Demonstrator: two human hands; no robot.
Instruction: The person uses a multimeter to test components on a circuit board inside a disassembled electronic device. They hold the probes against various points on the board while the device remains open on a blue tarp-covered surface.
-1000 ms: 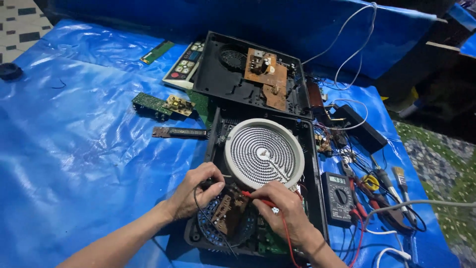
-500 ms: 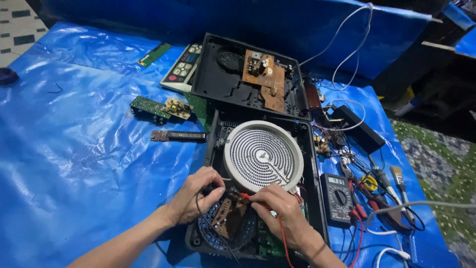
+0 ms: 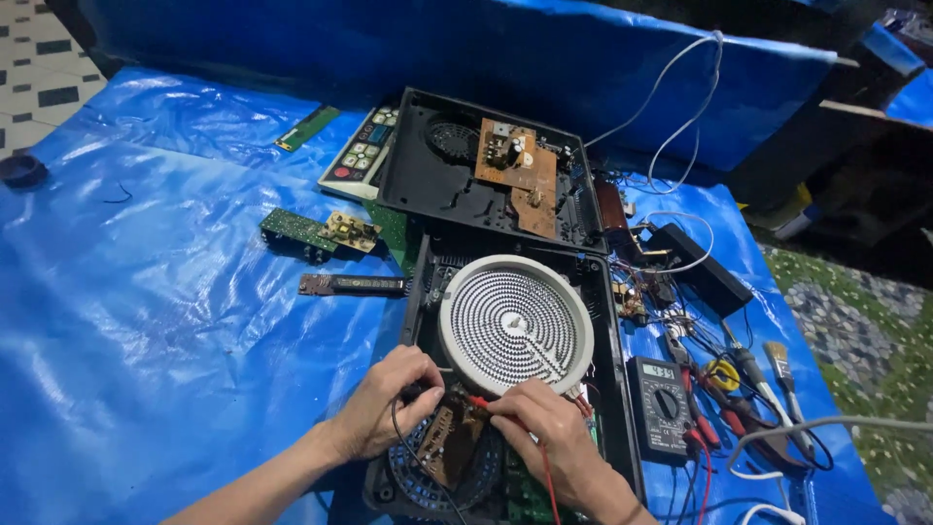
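1. While both hands work low in the view, the left hand (image 3: pixel 384 408) is closed around a black probe (image 3: pixel 413 394) and the right hand (image 3: pixel 544 433) pinches a red probe (image 3: pixel 478 402); both tips press onto the small brown circuit board (image 3: pixel 449 437) inside the open black cooker housing (image 3: pixel 612 389).
2. Compared with a second ago, the hands have drawn a little closer together over that board, and the view has shifted only slightly; it looks like a reading is being taken at a new pair of points.
3. Just beside the right hand lies a multimeter (image 3: pixel 659 403), its leads running toward the probes.
4. Beyond the hands sits the round white heating coil (image 3: pixel 515 321), unmoved.
5. Farther off lie a second opened housing (image 3: pixel 437 185) with a tan board (image 3: pixel 515 170), loose green boards (image 3: pixel 321 231), and tools (image 3: pixel 748 379) on the blue tarp (image 3: pixel 146 321).
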